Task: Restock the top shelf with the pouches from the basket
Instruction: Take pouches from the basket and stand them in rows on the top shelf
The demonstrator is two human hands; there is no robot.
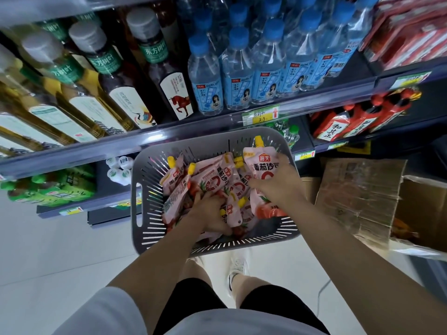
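A grey slotted basket (150, 213) sits on the floor in front of the shelves, filled with several pink tomato-sauce pouches (212, 180) that have yellow spout caps. My right hand (278, 182) grips one pouch (260, 163) and holds it upright at the basket's far right, its cap pointing up. My left hand (208, 211) reaches down into the pile in the middle of the basket, fingers closed among the pouches; I cannot see which pouch it holds. The top shelf is out of view.
Shelves ahead hold tea bottles (101, 76), blue-capped water bottles (239, 68), red packs (411, 30) and red-capped cans (358, 119). Green bottle packs (48, 187) sit low on the left. An open cardboard box (362, 197) stands to the right of the basket. My feet (237, 269) are below the basket.
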